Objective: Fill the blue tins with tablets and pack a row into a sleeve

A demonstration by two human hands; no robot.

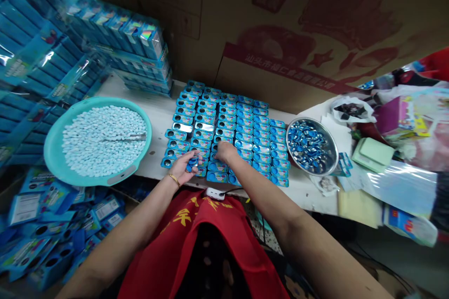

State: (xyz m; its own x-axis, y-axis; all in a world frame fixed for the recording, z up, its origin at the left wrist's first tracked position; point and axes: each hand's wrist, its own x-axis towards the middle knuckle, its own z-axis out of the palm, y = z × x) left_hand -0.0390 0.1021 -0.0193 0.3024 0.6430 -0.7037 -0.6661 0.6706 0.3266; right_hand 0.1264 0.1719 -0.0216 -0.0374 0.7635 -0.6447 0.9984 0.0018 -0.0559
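My left hand (pixel 183 169), with a gold bangle at the wrist, is cupped around several small shiny blue discs (pixel 192 163) at the front left of the rows. Flat blue boxes (pixel 261 149) lie side by side in columns on the white table. Some show a dark round hole at one end, others a blue round recess. Over the middle columns, my right hand (pixel 226 151) reaches down to one box, its fingers bent together; whatever is between the fingertips is hidden. Similar blue discs (pixel 307 142) fill a metal bowl (pixel 336 149) to the right.
A turquoise basin (pixel 52 159) of pale blue tablets (pixel 94 140) stands left, a metal utensil (pixel 135 137) lying in it. Blue packs (pixel 140 46) are stacked behind. A large carton (pixel 217 32) borders the back. Plastic bags and a green case (pixel 373 154) crowd the right.
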